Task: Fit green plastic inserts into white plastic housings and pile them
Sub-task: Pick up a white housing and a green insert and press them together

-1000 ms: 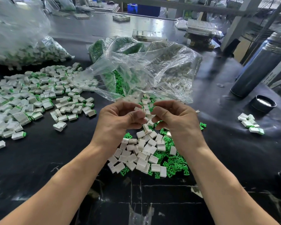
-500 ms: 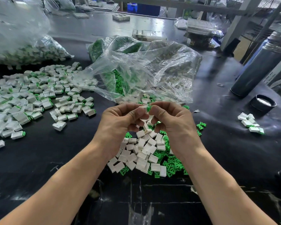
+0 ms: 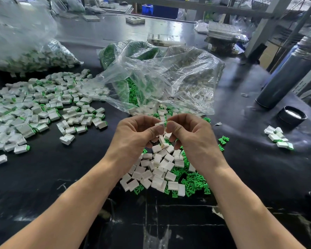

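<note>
You work at a glossy black counter [image 3: 43, 177] that reflects the light. Behind it stand grey metal shelf posts [image 3: 264, 24] and a blue crate [image 3: 147, 9].

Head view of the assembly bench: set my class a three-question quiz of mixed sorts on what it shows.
1. True or false: the left hand pinches a white housing.
2. Where does the pile of finished pieces lie? A) on the person's left B) inside the black cap C) on the steel flask
3. Fill in: the loose green inserts lie below the ___ hand.

Key: 1 true; 2 A; 3 right.
</note>
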`<state>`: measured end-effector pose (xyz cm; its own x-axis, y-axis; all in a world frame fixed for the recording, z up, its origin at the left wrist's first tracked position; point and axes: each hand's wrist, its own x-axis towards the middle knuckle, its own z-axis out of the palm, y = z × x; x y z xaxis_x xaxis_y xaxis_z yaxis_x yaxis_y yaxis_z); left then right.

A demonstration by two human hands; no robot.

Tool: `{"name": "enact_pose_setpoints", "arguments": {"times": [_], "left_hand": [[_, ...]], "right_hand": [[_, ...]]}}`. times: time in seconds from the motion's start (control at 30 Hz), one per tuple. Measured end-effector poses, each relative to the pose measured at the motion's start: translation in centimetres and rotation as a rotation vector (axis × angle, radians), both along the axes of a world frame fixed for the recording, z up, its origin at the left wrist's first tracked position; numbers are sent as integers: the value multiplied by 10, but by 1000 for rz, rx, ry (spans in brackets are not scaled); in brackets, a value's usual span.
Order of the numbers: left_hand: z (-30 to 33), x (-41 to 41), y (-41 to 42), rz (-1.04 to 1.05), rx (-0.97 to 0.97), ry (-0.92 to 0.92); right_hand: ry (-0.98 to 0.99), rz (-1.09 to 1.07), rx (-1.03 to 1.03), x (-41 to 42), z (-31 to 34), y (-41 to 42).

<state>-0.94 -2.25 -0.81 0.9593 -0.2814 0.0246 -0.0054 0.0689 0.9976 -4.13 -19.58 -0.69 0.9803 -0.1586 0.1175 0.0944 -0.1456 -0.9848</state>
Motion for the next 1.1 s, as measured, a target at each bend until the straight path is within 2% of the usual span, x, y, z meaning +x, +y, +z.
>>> {"name": "enact_pose_setpoints", "arguments": {"times": [0.17,0.4,0.67,1.1], "left_hand": [[-1,2,2,-10,26,-35],[-3,3,2,14,70,-69],[-6,2,-1,50,72,-69],[-6,-1,-6,59,-42,2]], "right_hand": [[-1,48,-19,-1,1,0],[-59,6,-91,-1,-2,4],[-75,-47,42,-3,-2,14],[-76,-104,217,-6,-1,22]]}}
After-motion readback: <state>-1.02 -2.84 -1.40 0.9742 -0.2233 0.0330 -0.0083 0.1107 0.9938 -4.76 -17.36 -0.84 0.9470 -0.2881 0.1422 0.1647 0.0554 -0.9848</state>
